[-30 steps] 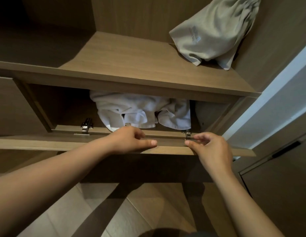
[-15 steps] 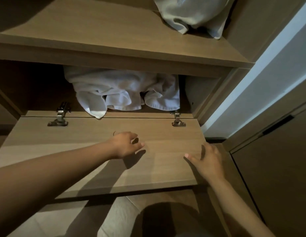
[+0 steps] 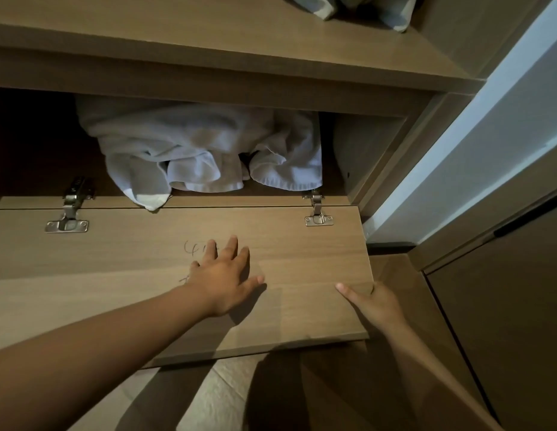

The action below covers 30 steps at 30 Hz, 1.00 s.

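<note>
A wooden flap door [image 3: 131, 275] hangs open on two metal hinges [image 3: 317, 213] along its far edge, its inner face up. My left hand [image 3: 224, 281] lies flat on that face near the middle, fingers spread over some pencil marks. At the flap's right edge my right hand [image 3: 376, 306] holds on, thumb on top and fingers hidden underneath. Behind the flap, crumpled white towels [image 3: 193, 150] fill the compartment, and one corner hangs over the sill.
A wooden shelf [image 3: 208, 42] runs above the compartment, with a grey cloth [image 3: 364, 10] at its far right. A shut cabinet door [image 3: 504, 337] and a pale wall strip stand to the right. Tiled floor [image 3: 224, 393] shows below the flap.
The flap has swung down and toward me. My left hand went from curled at its edge to flat on its face. My right hand slid to the right edge.
</note>
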Available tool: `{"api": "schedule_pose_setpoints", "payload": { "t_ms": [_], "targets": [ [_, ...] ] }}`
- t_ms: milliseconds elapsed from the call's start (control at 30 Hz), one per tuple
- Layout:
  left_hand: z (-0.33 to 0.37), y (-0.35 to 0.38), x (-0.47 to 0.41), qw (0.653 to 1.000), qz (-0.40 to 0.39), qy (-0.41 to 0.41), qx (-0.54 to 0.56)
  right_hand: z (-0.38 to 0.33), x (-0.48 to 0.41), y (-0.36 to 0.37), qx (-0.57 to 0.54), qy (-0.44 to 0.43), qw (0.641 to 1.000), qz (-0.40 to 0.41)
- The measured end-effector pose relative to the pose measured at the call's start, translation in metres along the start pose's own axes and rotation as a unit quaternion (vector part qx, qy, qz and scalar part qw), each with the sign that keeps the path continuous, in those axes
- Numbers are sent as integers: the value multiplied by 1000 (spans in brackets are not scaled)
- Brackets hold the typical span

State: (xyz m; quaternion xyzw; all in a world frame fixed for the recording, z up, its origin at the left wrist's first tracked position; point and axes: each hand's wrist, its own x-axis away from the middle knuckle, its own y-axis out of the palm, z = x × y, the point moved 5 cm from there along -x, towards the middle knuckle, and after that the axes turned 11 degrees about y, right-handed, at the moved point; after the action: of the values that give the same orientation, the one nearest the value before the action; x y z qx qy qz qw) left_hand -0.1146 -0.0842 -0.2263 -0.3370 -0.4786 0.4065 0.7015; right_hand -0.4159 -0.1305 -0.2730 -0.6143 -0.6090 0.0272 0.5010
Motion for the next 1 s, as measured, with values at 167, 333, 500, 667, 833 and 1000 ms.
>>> {"api": "schedule_pose_setpoints", "payload": {
  "t_ms": [167,333,500,667,833,1000],
  "targets": [
    [3,4,2,999,-12,-6,-43,4,-4,-4,-12,-15,1000,1],
    [6,3,5,998,-16,-12,-62,5,-3,-3,-33,-4,999,-5],
    [8,-1,6,998,-22,-13,-59,5,-2,-6,-34,0,999,-6],
    [7,-1,7,998,-20,-11,-58,2,0,-6,-41,0,999,-3],
    [6,1,6,998,-17,-11,-55,2,-1,-4,-51,1,999,-15],
    [4,5,4,998,-12,-11,-52,3,-3,0,-58,9,998,-9]
  ]
}}
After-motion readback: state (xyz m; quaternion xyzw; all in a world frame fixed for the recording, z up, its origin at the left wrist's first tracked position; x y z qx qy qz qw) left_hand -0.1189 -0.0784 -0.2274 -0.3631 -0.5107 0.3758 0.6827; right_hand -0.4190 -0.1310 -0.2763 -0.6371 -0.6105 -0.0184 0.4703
